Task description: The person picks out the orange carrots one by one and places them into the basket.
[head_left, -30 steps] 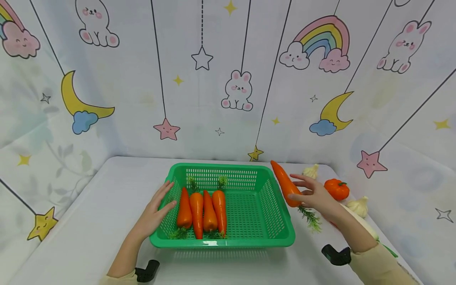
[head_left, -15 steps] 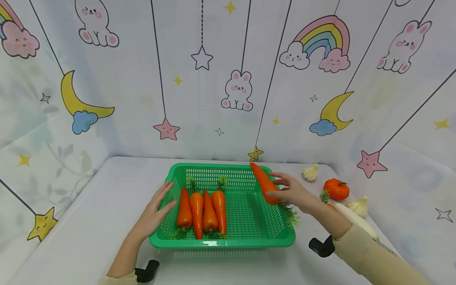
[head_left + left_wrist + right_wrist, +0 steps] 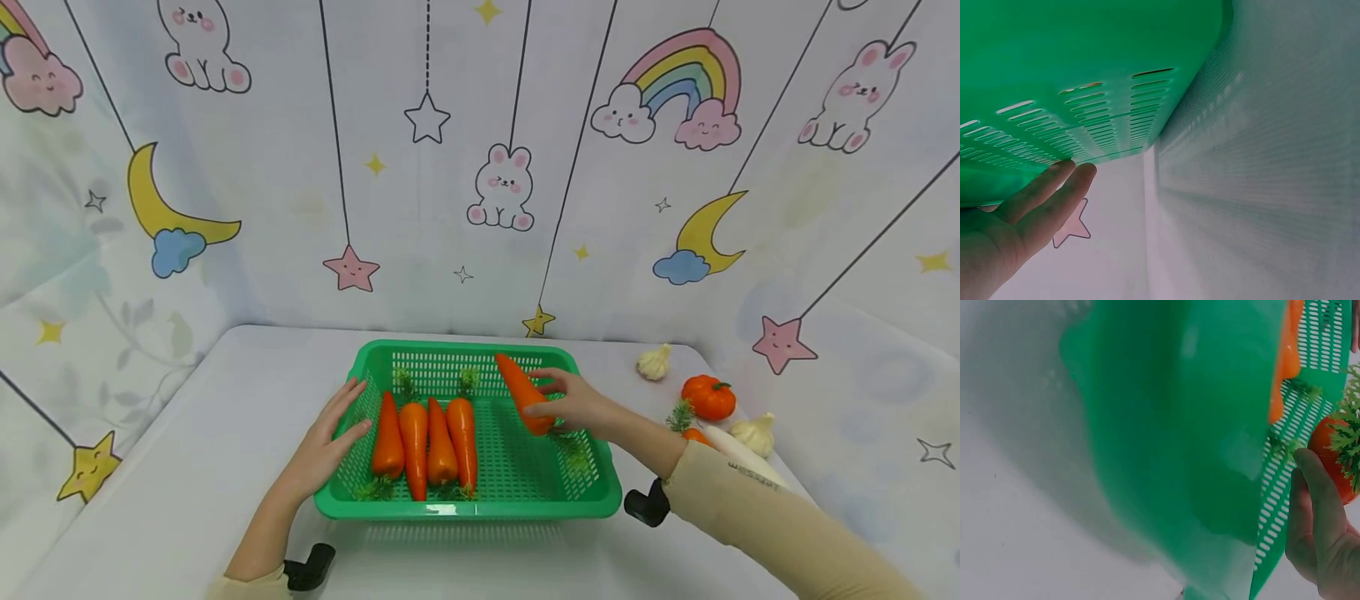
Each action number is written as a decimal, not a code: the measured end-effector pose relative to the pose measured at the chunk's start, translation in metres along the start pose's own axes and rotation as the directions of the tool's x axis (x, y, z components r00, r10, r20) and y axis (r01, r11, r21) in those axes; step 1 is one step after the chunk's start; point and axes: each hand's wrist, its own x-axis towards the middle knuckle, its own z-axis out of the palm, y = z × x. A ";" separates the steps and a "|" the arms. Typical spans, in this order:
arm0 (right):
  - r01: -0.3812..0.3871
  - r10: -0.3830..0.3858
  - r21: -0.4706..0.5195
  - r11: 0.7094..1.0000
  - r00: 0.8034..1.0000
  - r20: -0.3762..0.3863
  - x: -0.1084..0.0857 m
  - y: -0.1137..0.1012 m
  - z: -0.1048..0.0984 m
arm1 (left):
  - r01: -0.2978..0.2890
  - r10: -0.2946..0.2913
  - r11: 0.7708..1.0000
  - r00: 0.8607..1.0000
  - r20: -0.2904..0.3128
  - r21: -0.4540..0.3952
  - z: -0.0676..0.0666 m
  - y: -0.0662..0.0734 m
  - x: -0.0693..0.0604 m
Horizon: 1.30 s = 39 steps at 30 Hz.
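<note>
A green plastic basket [image 3: 468,509] with slotted walls stands on the table. Several carrots [image 3: 414,450] with leafy tops lie side by side in its left half. My left hand [image 3: 322,446] is at the basket's left side, fingers fairly straight; in the left wrist view, fingers [image 3: 1054,200] lie against the outer slotted wall. My right hand [image 3: 573,404] grips another carrot [image 3: 521,392] near its leafy end, over the basket's right half, its tip pointing to the far left. Its green leaves [image 3: 1350,425] hang beside my fingers in the right wrist view.
On the table's right side lie garlic bulbs [image 3: 752,434], an orange pumpkin-like vegetable [image 3: 708,397], a long white vegetable [image 3: 738,454] and another orange piece with green leaves [image 3: 681,415]. A patterned cloth backdrop [image 3: 420,208] rises behind the table.
My right hand has carried the carrot leftward from outside the basket's right rim to over its inside. My left hand stays at the left side. The view has tilted very slightly.
</note>
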 end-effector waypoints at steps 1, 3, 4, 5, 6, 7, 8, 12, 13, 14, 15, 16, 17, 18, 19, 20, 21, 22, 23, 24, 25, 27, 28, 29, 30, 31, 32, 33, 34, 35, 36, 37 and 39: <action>-0.008 0.008 -0.006 1.000 1.000 -0.002 0.002 0.000 0.002 | 0.000 0.000 1.000 1.000 0.000 -0.002 0.000 0.001 0.000; -0.023 0.023 -0.023 0.999 1.000 -0.005 0.006 0.000 0.007 | -0.001 0.001 1.000 1.000 0.000 -0.007 0.000 0.002 0.000; -0.029 0.029 -0.031 0.999 1.000 -0.006 0.008 0.000 0.009 | 0.000 0.000 1.000 1.000 0.000 -0.007 0.000 0.002 0.000; -0.033 0.033 -0.037 0.999 0.999 -0.005 0.009 0.000 0.011 | -0.001 0.001 1.000 1.000 -0.001 -0.008 0.000 0.002 0.000; -0.039 0.039 -0.040 0.998 0.999 -0.007 0.010 0.001 0.013 | -0.002 0.002 1.000 1.000 0.000 -0.009 0.000 0.003 0.000; -0.043 0.043 -0.043 0.998 0.999 -0.005 0.011 0.001 0.015 | -0.002 0.002 1.000 1.000 0.000 -0.008 0.000 0.002 0.000; -0.050 0.050 -0.044 0.998 0.999 -0.006 0.012 0.001 0.016 | -0.002 0.002 1.000 1.000 0.001 -0.006 0.000 0.002 0.000; -0.078 0.078 -0.037 0.996 0.997 0.001 0.014 0.001 0.020 | -0.004 0.004 1.000 1.000 0.000 -0.004 -0.001 0.001 0.000; -0.083 0.084 -0.043 0.996 0.996 0.006 0.014 0.001 0.021 | -0.003 0.003 1.000 1.000 0.000 -0.004 -0.001 0.001 0.000; -0.091 0.092 -0.045 0.995 0.996 0.010 0.015 0.001 0.023 | -0.003 0.003 1.000 1.000 0.000 -0.004 -0.001 0.001 0.000; -0.099 0.100 -0.048 0.994 0.995 0.016 0.015 0.000 0.024 | -0.002 0.002 1.000 1.000 -0.002 -0.007 -0.001 0.002 0.000; -0.107 0.108 -0.053 0.993 0.994 0.020 0.015 0.000 0.025 | -0.002 0.002 1.000 1.000 0.000 -0.007 -0.001 0.002 0.000; -0.112 0.113 -0.056 0.992 0.993 0.028 0.015 -0.001 0.027 | -0.002 0.002 1.000 1.000 0.000 -0.008 -0.001 0.002 0.000; -0.117 0.119 -0.060 0.991 0.992 0.033 0.015 -0.002 0.028 | -0.002 0.002 1.000 1.000 0.000 -0.009 -0.001 0.002 0.000; -0.120 0.123 -0.064 0.991 0.992 0.040 0.015 -0.003 0.030 | -0.001 0.001 1.000 1.000 0.001 -0.011 -0.001 0.003 0.000; -0.127 0.130 -0.063 0.990 0.991 0.043 0.016 -0.005 0.031 | -0.001 0.001 1.000 1.000 0.001 -0.012 -0.001 0.003 0.000; -0.128 0.131 -0.071 0.989 0.990 0.044 0.017 -0.006 0.032 | 0.000 0.000 1.000 1.000 0.001 -0.011 -0.001 0.004 0.000; -0.127 0.131 -0.080 0.989 0.990 0.045 0.017 -0.007 0.034 | -0.001 0.001 1.000 1.000 0.000 -0.010 -0.001 0.004 0.000; -0.129 0.133 -0.087 0.988 0.990 0.047 0.018 -0.009 0.035 | -0.002 0.001 1.000 1.000 -0.002 -0.009 -0.001 0.004 0.000; -0.129 0.134 -0.099 0.987 0.990 0.047 0.018 -0.010 0.036 | -0.002 0.002 1.000 1.000 -0.003 -0.006 -0.001 0.004 0.000; -0.133 0.139 -0.111 0.985 0.989 0.048 0.019 -0.012 0.037 | -0.002 0.002 1.000 1.000 -0.004 -0.005 -0.001 0.003 0.000; -0.143 0.151 -0.137 0.980 0.987 0.047 0.021 -0.013 0.038 | -0.002 0.002 1.000 1.000 -0.006 -0.001 -0.001 0.002 0.000; -0.152 0.161 -0.145 0.978 0.986 0.052 0.022 -0.014 0.039 | -0.003 0.003 1.000 1.000 -0.006 0.001 -0.001 0.002 0.000; -0.162 0.173 -0.152 0.975 0.983 0.057 0.024 -0.014 0.039 | -0.002 0.002 1.000 1.000 -0.005 0.001 -0.001 0.002 0.000; -0.173 0.184 -0.164 0.971 0.981 0.060 0.025 -0.013 0.040 | -0.002 0.002 1.000 1.000 -0.004 0.001 -0.001 0.002 0.000; -0.185 0.198 -0.173 0.967 0.978 0.065 0.026 -0.013 0.040 | 0.000 0.000 1.000 1.000 -0.003 0.001 -0.001 0.002 0.000; -0.196 0.212 -0.185 0.963 0.975 0.069 0.027 -0.013 0.040 | 0.001 -0.001 1.000 1.000 -0.003 0.000 -0.001 0.002 0.000; -0.205 0.222 -0.194 0.959 0.972 0.074 0.028 -0.012 0.041 | 0.002 -0.002 1.000 1.000 -0.003 -0.001 -0.001 0.002 0.000; -0.213 0.234 -0.204 0.955 0.969 0.082 0.029 -0.012 0.041 | 0.003 -0.003 1.000 1.000 -0.003 -0.003 -0.001 0.002 0.000; -0.221 0.244 -0.213 0.952 0.966 0.086 0.030 -0.011 0.041 | 0.002 -0.002 1.000 1.000 -0.004 -0.004 -0.001 0.002 0.000; -0.228 0.253 -0.225 0.947 0.963 0.089 0.031 -0.010 0.042 | 0.002 -0.002 1.000 1.000 -0.004 -0.004 -0.001 0.002 0.000; -0.235 0.262 -0.231 0.944 0.961 0.094 0.032 -0.010 0.043 | 0.001 -0.001 1.000 1.000 -0.005 -0.004 -0.001 0.002 0.000; -0.244 0.276 -0.246 0.938 0.955 0.105 0.033 -0.009 0.044 | -0.002 0.002 1.000 1.000 -0.007 -0.002 -0.001 0.002 0.000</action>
